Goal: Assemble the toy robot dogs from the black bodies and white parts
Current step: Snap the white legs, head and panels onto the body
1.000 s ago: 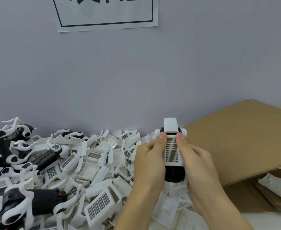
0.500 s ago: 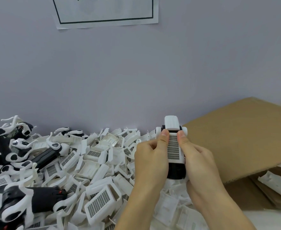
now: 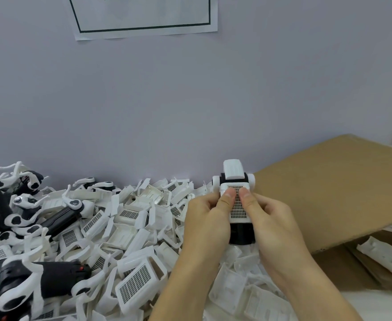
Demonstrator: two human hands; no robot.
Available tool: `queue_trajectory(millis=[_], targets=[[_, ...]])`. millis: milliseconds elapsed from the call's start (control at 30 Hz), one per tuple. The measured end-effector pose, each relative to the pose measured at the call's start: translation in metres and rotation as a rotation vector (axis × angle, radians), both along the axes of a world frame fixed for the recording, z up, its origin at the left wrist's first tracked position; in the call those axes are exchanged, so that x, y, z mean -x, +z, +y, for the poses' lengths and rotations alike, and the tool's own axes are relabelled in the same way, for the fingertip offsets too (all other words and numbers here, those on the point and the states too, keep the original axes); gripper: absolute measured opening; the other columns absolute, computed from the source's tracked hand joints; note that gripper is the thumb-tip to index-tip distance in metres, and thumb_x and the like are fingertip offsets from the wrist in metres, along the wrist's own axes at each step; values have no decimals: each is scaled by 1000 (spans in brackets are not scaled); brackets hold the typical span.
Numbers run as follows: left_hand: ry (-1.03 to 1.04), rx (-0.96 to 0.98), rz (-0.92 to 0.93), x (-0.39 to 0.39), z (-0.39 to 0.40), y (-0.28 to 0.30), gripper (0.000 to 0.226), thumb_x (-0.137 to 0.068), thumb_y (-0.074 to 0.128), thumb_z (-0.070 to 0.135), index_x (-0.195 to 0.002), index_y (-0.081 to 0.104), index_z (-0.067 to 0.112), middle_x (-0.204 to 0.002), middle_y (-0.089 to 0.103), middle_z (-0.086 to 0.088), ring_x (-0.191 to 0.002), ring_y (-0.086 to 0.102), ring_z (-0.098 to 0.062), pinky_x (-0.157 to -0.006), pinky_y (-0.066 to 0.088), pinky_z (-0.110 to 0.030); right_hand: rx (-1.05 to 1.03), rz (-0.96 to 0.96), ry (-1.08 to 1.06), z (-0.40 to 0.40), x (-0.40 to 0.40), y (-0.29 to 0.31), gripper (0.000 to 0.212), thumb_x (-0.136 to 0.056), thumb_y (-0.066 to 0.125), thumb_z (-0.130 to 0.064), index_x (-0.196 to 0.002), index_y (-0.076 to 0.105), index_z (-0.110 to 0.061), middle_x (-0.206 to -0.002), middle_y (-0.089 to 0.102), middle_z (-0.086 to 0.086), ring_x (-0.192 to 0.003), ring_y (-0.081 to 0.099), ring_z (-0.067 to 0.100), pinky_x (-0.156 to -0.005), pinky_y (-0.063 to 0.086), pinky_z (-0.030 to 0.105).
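Observation:
Both my hands hold one toy robot dog [image 3: 236, 174] in front of me, its white head pointing away toward the wall. My left hand [image 3: 207, 218] grips its left side and my right hand [image 3: 271, 218] its right side. Both thumbs press on the white grid-patterned back cover [image 3: 238, 209] seated on the black body [image 3: 242, 235]. A heap of loose white covers [image 3: 134, 283] spreads across the table to the left. Black bodies with white legs [image 3: 58, 278] lie at the far left.
A brown cardboard box flap [image 3: 334, 193] rises on the right, with a white part [image 3: 384, 254] inside the box beneath it. A grey wall with a paper sign [image 3: 144, 17] stands close behind the heap. More white shells [image 3: 243, 295] lie under my wrists.
My thumbs have slid slightly down and together on the back cover; the dog stays in nearly the same place.

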State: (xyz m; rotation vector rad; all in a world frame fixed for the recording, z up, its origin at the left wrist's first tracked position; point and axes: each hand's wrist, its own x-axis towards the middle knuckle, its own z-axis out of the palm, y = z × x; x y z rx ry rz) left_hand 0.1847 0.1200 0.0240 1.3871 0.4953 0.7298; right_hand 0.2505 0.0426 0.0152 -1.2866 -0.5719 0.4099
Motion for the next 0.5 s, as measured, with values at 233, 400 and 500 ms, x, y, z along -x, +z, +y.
queue_trajectory(millis=[233, 400, 500], targets=[[-116, 9, -54, 5, 13, -3, 31, -100, 59, 28, -95, 80, 6, -94, 78, -18, -92, 75, -31, -84, 60, -43, -70, 46, 58, 0, -3, -3, 31, -95, 59, -36, -100, 80, -13, -98, 78, 12, -96, 76, 28, -85, 59, 45], [-304, -20, -36, 12, 21, -3, 27, -97, 61, 23, -118, 74, 11, -111, 76, -13, -108, 72, -28, -100, 54, -48, -89, 98, 119, -4, -8, -2, 37, -101, 50, -40, -102, 81, -19, -101, 78, 16, -97, 75, 31, -88, 59, 52], [-286, 13, -43, 15, 23, -3, 28, -95, 62, 19, -119, 73, 8, -111, 76, -15, -109, 72, -31, -104, 51, -55, -105, 118, 208, -9, -10, -2, 37, -96, 55, -40, -110, 78, -14, -108, 76, 18, -103, 73, 34, -92, 56, 50]])
